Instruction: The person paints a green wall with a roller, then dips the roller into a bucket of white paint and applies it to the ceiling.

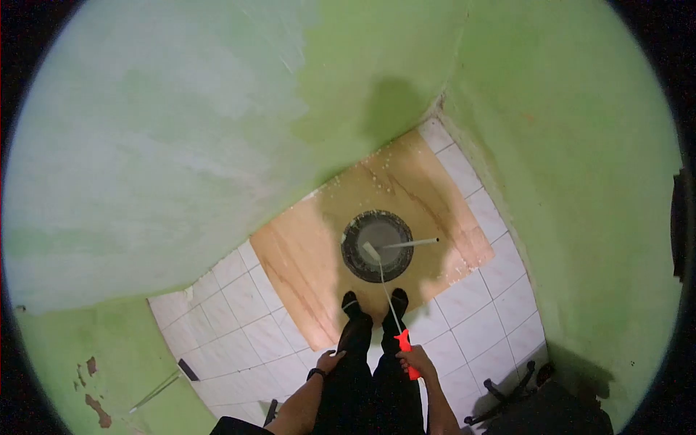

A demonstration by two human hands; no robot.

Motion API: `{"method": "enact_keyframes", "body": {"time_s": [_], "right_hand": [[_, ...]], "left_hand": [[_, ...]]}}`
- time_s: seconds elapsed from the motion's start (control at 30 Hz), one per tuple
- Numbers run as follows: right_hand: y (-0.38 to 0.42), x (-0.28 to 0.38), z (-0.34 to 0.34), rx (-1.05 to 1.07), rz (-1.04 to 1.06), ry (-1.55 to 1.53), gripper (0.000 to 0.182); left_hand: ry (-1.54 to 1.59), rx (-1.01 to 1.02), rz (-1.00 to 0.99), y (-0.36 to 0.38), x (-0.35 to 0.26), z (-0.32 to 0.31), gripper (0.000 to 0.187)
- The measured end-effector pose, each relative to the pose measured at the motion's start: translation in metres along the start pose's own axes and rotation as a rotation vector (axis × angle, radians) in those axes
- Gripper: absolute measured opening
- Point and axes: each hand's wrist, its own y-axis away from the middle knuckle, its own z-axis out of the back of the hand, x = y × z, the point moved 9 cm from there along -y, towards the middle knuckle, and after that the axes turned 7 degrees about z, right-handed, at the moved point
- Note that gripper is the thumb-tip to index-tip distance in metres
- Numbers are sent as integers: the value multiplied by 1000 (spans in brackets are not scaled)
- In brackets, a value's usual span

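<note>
My right hand (414,359) is wrapped round the orange-red handle of a paint roller (406,351). From there its thin metal rod runs forward to the pale roller head (371,251), which is over or in a round black bucket (351,264). Greyish-white paint (388,230) shows inside the bucket. A pale stick (416,243) leans out over the bucket's right rim. My left hand (330,360), below a dark wristband, rests against my left leg with its fingers stretched out and holds nothing.
Beneath the bucket lies a paint-spotted wooden board (290,254) on white floor tiles (478,319). Green walls (573,181) close in around the corner, one partly coated white. A dark chair (551,406) stands at lower right; a long-handled tool (188,370) leans at left.
</note>
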Motion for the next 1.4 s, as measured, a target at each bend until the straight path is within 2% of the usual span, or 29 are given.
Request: {"method": "enact_keyframes", "body": {"time_s": [0.03,0.1,0.13,0.2,0.23,0.33,0.43,0.53,0.6,0.67,0.73,0.8,0.87,0.93,1.0,1.07,1.13,1.17,1.23,1.3,1.37,1.4], "right_hand": [[0,-1,2,-8,-4,78,18],[-2,2,3,-8,31,95,18],[-1,4,5,-12,52,109,18],[0,-4,7,9,85,82,18],[8,2,3,27,102,47,19],[49,17,2,1,129,127,18],[79,17,-4,-9,185,282,18],[92,18,-25,-19,271,151,18],[103,62,-51,-29,274,112,20],[86,97,-69,-41,492,301,19],[73,153,-91,-96,646,381,19],[-12,142,-107,-146,984,762,19],[-64,173,-118,-91,754,455,22],[-34,251,-131,-474,1525,547,23],[-38,288,-137,-460,1465,497,24],[-74,292,-133,-455,1405,451,25],[-119,292,-123,-461,1529,359,21],[-119,301,-115,-461,1519,360,21],[-134,325,-98,-414,1295,474,18],[-127,362,-70,-448,1317,393,14],[-107,410,-38,-543,1291,460,14],[-96,437,-23,-559,1416,434,13]], "left_hand": [[6,-11,-10,8,-7,12,67],[171,30,155,25,-8,30,54],[238,45,163,20,-3,34,46],[445,64,193,35,-8,49,42],[624,188,193,43,-10,51,41],[645,95,144,63,-14,80,43],[723,98,135,80,-2,94,43],[775,75,158,99,2,104,42],[805,53,164,105,8,109,41],[807,42,196,104,16,108,41],[815,38,147,109,14,108,42],[802,17,151,101,21,109,43],[795,-4,149,87,20,107,43],[817,-88,123,75,17,111,44],[822,-96,115,62,19,108,44],[823,-98,102,54,18,102,43],[790,-96,115,52,16,96,43],[799,-92,133,51,17,91,42],[810,-72,141,53,20,80,41],[826,-54,169,60,19,71,41],[830,-35,188,63,22,63,41],[829,-22,211,64,26,59,41]]}}
